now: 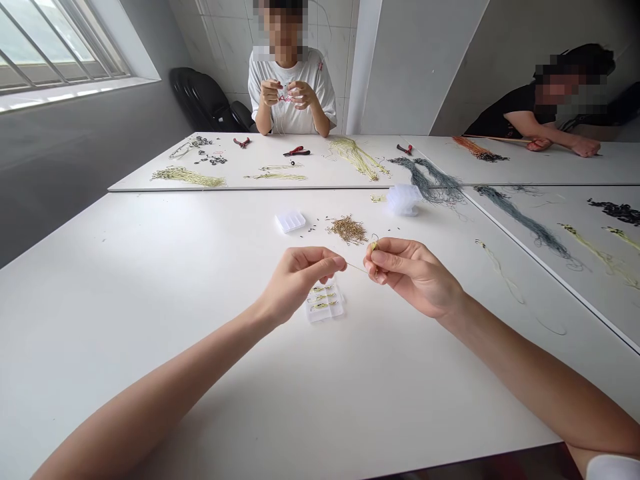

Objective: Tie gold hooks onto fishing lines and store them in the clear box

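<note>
My left hand (300, 277) is closed in a pinch on a thin pale line (356, 268) that runs to my right hand. My right hand (407, 270) is closed too, pinching a small gold hook (373, 245) at its fingertips along with the line's other end. Both hands hover just above the white table (150, 300). Right under my left hand lies a small clear box (325, 303) with yellow-green rigs in it. A pile of gold hooks (347, 229) lies a little beyond my hands, with a second small clear box (291, 221) to its left.
A bunch of white mesh (404, 199) and grey lines (435, 181) lie farther back. Yellow line bundles (357, 157), red pliers (297, 152) and black parts (213, 159) cover the far table. One person sits opposite working with both hands (287, 93); another leans on the right table (550, 163).
</note>
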Demonstrator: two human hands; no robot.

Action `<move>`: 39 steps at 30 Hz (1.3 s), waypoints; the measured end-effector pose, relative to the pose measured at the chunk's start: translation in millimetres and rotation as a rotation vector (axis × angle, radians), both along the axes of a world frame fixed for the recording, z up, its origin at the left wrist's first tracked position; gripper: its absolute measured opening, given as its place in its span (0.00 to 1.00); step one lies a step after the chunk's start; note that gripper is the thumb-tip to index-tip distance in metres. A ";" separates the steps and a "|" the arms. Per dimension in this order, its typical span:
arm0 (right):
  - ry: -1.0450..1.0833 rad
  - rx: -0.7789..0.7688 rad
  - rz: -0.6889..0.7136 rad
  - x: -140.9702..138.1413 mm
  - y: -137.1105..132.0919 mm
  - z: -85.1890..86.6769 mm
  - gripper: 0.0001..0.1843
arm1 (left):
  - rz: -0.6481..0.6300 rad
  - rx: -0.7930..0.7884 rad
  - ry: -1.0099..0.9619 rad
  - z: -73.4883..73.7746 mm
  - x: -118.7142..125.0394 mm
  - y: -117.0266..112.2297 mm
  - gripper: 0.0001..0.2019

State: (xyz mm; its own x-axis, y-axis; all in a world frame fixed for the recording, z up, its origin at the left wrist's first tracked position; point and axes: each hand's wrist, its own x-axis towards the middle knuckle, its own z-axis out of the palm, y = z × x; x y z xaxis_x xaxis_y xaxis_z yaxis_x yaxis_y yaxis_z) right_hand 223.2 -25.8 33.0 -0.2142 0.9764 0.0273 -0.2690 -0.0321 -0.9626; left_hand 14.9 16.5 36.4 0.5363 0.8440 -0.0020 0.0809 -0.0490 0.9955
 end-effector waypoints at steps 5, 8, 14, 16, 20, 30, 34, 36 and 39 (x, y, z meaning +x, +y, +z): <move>-0.069 -0.011 0.110 0.6 -1.0 0.0 0.04 | -0.017 0.457 0.111 8.2 -3.5 -3.3 0.10; -0.101 -0.016 0.135 -0.5 -1.6 -1.9 0.04 | 0.001 0.787 0.119 4.6 -2.4 -5.8 0.07; -0.137 0.009 0.172 -3.3 -2.6 -4.2 0.04 | -0.017 1.011 0.091 -4.3 -0.1 -5.2 0.06; -0.150 0.017 0.181 -2.9 -3.4 -4.5 0.05 | -0.023 1.016 0.086 -5.5 0.5 -4.7 0.06; -0.179 0.027 0.184 -1.9 -5.2 -4.6 0.05 | -0.024 1.002 0.087 -6.8 1.6 -4.2 0.06; -0.180 0.009 0.216 -3.9 -5.6 -2.4 0.05 | 0.001 0.973 0.094 -9.1 2.6 -3.5 0.06; -0.175 0.003 0.230 -4.3 -5.2 -2.2 0.05 | 0.008 0.968 0.098 -9.5 2.7 -4.0 0.06; -0.174 -0.004 0.232 -4.6 -5.2 -2.1 0.05 | 0.013 0.962 0.103 -9.7 3.1 -4.3 0.06; -0.171 -0.006 0.224 -4.6 -5.2 -2.1 0.05 | 0.021 0.940 0.110 -9.7 3.3 -5.0 0.06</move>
